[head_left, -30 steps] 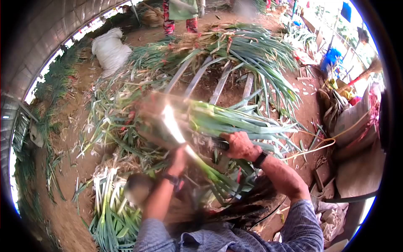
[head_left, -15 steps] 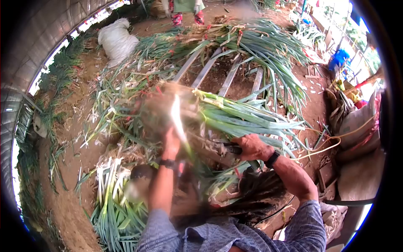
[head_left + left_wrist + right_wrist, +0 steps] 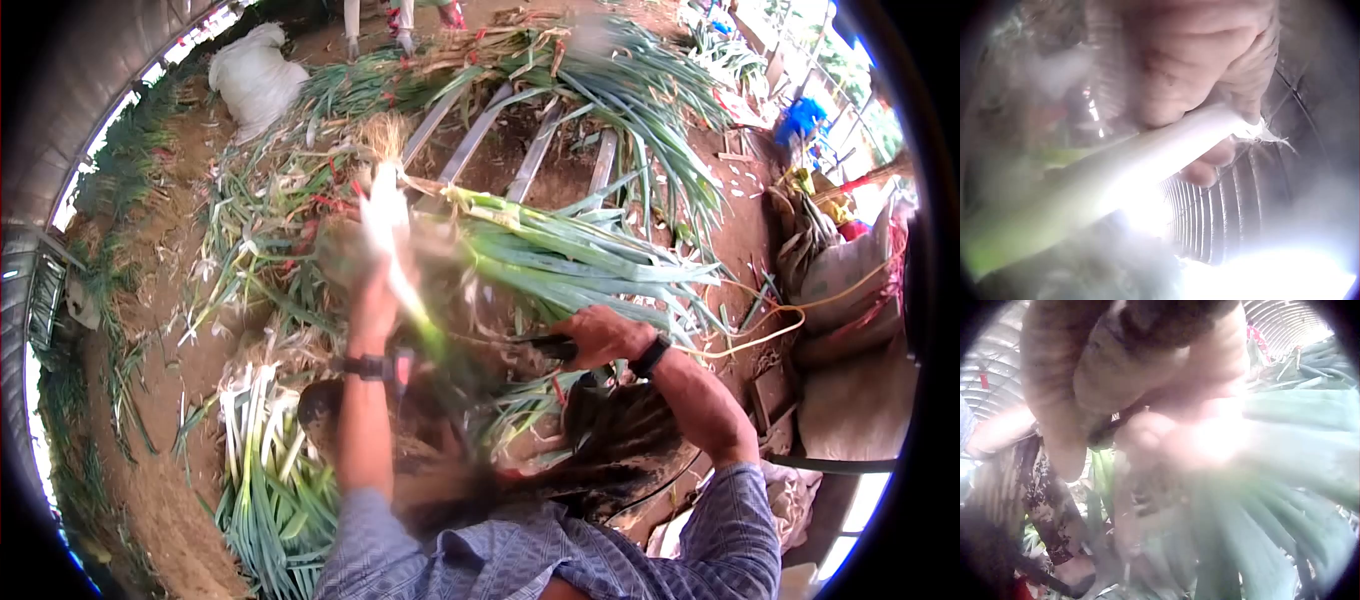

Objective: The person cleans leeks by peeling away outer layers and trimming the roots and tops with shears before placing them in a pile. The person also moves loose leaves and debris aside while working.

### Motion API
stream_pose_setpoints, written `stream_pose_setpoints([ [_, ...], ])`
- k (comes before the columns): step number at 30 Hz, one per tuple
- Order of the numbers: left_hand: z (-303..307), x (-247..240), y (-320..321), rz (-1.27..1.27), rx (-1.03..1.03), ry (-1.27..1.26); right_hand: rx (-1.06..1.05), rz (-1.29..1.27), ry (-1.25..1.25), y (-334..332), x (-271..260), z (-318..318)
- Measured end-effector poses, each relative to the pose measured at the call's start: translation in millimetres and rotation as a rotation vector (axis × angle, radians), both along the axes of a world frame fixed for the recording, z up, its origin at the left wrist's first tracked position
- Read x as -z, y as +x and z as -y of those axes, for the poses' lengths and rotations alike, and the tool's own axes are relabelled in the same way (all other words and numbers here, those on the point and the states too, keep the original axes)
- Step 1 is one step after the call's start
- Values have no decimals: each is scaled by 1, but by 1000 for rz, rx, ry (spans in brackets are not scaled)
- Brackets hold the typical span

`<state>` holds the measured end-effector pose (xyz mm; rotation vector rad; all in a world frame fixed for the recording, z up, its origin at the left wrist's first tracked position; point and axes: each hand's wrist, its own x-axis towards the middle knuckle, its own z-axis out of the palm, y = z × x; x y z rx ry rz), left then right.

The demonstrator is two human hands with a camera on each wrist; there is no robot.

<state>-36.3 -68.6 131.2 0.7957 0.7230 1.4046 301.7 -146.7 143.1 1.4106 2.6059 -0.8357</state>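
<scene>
My left hand [image 3: 374,302] grips a long green onion [image 3: 383,214] by its white shank, the root end pointing away from me. Up close in the left wrist view, the fingers curl round the pale green onion [image 3: 1141,159]. My right hand [image 3: 603,338] is wrapped round a dark-handled tool [image 3: 552,347], whose far end blurs out toward the stalk's lower part; its kind I cannot tell. Right beyond that hand lies a heap of green onions [image 3: 590,255], their leaves pointing right. In the right wrist view, the right hand [image 3: 1160,375] is beside broad green leaves [image 3: 1297,434].
A bundle of green onions [image 3: 275,500] lies at my lower left. Metal slats [image 3: 535,150] run beyond the heap, with more green onions [image 3: 650,110] on them. A white sack [image 3: 258,80] stands far left, and a yellow cord [image 3: 770,338] loops at right. Another person's legs [image 3: 405,20] show at the top.
My left hand has moved forward, away from my body, carrying the green onion, whose root end now reaches farther out. The right hand still holds the tool in nearly the same place.
</scene>
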Motion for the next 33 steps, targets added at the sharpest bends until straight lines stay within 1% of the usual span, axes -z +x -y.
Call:
stream_pose_setpoints([
  [1, 1, -15, -1, -67, -25, 76, -20, -44, -26, 0, -6, 1],
  [2, -15, 7, -12, -447, -104, 121, -44, -89, -37, -1, -11, -1],
  [3, -24, 41, -16, -595, -122, -82, -41, -79, -32, -4, -11, -4],
  [5, -30, 76, -11, -784, -191, -225, -14, -51, -21, -3, -9, -3],
  [6, -38, 98, -20, -674, -198, -166, -3, -22, -19, -6, -12, -2],
  [7, -36, 74, -13, -620, -214, -255, 12, -60, 33, -6, -11, -4],
  [9, -33, 36, -26, -400, -137, -1, 30, -146, 115, -9, -3, -3],
  [10, -28, 5, -27, -437, -174, 102, 93, -170, 189, -12, -2, -2],
  [11, -30, -11, -28, -388, -302, 115, 118, -221, 241, -15, -1, -5],
  [13, -53, 6, -52, -526, -384, 122, 165, -323, 360, -16, 1, -10],
  [14, -55, 15, -54, -590, -357, 161, 154, -306, 396, -14, 5, -14],
  [16, -48, 12, -30, -520, -374, 94, 114, -373, 471, -19, -9, -14],
  [17, -42, 4, -15, -291, -317, 16, 107, -404, 502, -21, -13, -13],
  [19, -56, 18, -19, -378, -322, 70, 160, -383, 475, -23, -14, -12],
  [21, -63, 20, -24, -616, -360, 130, 216, -381, 417, -23, -15, -17],
  [23, -50, 3, -10, -689, -256, 97, 255, -397, 464, -24, -18, -22],
  [24, -58, 17, -3, -776, -333, 199, 256, -421, 507, -23, -18, -25],
  [25, -60, 17, 7, -802, -371, 261, 259, -442, 549, -20, -19, -28],
  [27, -60, 17, 19, -520, -261, 96, 326, -451, 581, -20, -22, -32],
  [28, -46, -10, 34, -409, -211, -22, 356, -457, 593, -21, -23, -33],
  [31, -42, -15, 47, -444, -177, -13, 348, -484, 587, -21, -26, -38],
  [33, -40, -16, 57, -460, -183, 1, 357, -448, 551, -18, -21, -45],
])
